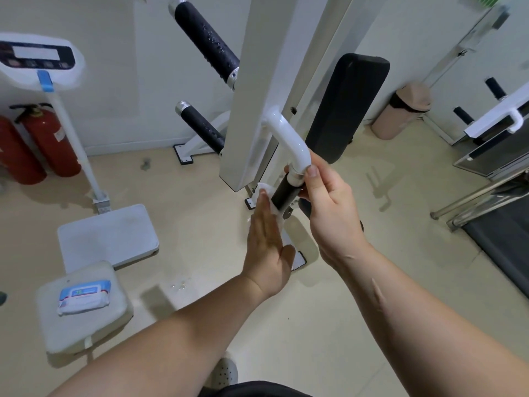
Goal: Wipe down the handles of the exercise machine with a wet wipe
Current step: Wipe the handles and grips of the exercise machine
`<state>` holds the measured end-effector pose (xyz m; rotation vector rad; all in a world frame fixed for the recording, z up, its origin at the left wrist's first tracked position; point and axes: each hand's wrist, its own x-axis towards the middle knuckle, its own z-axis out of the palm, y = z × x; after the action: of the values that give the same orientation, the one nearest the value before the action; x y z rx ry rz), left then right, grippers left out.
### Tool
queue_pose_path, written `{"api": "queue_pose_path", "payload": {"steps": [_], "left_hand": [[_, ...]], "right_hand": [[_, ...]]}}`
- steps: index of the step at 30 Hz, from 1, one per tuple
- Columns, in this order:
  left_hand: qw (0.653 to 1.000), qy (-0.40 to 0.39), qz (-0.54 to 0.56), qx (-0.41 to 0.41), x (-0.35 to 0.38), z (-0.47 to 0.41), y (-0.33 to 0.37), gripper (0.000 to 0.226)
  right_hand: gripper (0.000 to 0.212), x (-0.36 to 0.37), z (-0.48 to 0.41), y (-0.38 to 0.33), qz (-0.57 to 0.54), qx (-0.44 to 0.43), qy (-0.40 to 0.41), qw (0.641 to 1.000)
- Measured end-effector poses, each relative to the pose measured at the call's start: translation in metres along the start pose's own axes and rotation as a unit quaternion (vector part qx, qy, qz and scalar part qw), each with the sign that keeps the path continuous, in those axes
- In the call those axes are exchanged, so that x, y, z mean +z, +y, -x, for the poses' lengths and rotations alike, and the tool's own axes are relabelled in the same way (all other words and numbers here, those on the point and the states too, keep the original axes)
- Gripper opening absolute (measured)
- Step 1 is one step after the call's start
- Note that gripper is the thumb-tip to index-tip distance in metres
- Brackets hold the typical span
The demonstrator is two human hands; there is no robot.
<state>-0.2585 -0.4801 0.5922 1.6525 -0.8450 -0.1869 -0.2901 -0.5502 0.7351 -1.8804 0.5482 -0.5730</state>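
- Both hands meet at the near handle: left hand (267,242), fingers straight, presses the single wet wipe (264,191) flat against the near grip (284,196), while right hand (329,207) curls round the white tube (289,138) just above it.
- Further left, the upper grip (207,43) and lower grip (201,128) glisten with droplets, so two look done.
- Far right, two dry-looking grips, one (494,87) and another (462,114), probably remain.
- One wipe pack (83,296) lies on the padded seat (86,333), near left.

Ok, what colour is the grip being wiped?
Black: the grip, below a white tube, shows clearly in the head view.
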Motion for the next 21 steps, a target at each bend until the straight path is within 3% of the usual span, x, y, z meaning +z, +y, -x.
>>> {"api": "queue_pose_path", "payload": {"steps": [3,7,10,14,17,21], "left_hand": [[0.999,-0.022,0.005,-0.038,0.001,0.004,0.019,0.107],[1.0,0.023,0.004,-0.006,-0.004,-0.016,0.051,0.115],[0.999,0.002,-0.043,-0.004,-0.013,-0.015,0.04,0.117],[0.993,-0.036,-0.116,0.013,-0.011,0.001,0.029,0.117],[0.99,-0.02,-0.141,0.019,-0.009,-0.002,0.03,0.112],[0.985,-0.004,-0.17,0.009,-0.015,-0.005,0.037,0.112]], "right_hand": [[0.033,-0.002,0.004,0.001,-0.026,0.007,-0.006,1.0],[0.032,-0.013,-0.001,-0.011,-0.045,0.019,-0.052,0.997],[0.033,-0.017,-0.004,-0.014,-0.058,0.04,-0.071,0.995],[0.04,0.0,0.019,0.021,-0.119,0.063,-0.004,0.991],[0.019,0.007,0.048,0.058,-0.074,0.123,0.058,0.988],[0.012,-0.001,0.055,0.073,-0.096,0.143,0.018,0.985]]}}
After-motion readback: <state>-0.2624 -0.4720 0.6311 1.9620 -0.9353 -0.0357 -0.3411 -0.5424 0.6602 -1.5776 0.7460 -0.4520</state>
